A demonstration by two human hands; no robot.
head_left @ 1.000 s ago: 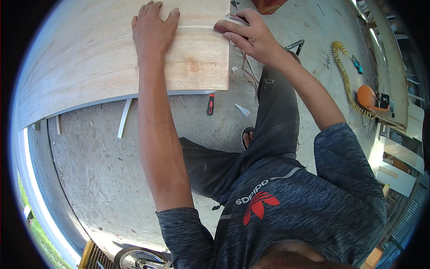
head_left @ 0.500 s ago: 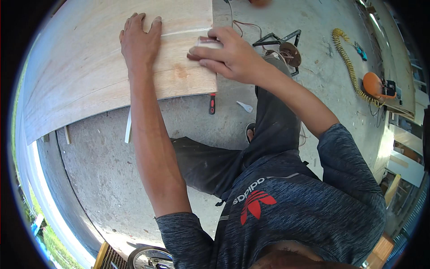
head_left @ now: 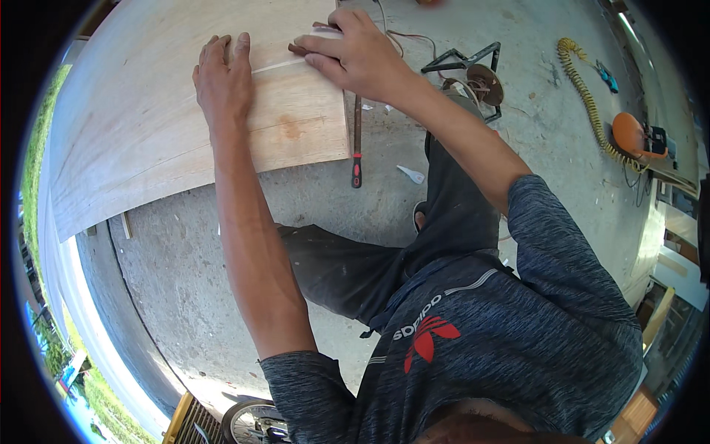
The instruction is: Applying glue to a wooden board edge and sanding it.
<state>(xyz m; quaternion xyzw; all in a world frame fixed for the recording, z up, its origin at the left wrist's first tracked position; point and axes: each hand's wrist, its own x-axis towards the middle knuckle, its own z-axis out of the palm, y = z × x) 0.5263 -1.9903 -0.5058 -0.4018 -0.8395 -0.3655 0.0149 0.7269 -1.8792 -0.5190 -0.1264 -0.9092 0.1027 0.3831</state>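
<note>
A large pale plywood panel [head_left: 163,133] fills the upper left, with a thin whitish line running across it to the right edge. My left hand [head_left: 223,83] rests flat on the panel, fingers somewhat spread, holding nothing. At the panel's right edge, my right hand [head_left: 362,55] grips a pale sanding block [head_left: 326,33] with reddish-brown sandpaper around it. The block lies near the end of the whitish line, and my fingers hide part of it.
On the concrete floor lie a long-shafted tool [head_left: 357,170] with a red and black handle and a small white bottle [head_left: 411,175]. A black metal frame [head_left: 462,59] stands beyond my leg. Farther right are a coiled yellow hose [head_left: 577,92] and an orange machine [head_left: 629,135].
My right hand has moved the sanding block farther away along the panel's right edge. The panel's edge sits further left in view, uncovering the tool's shaft. My left hand stays on the panel.
</note>
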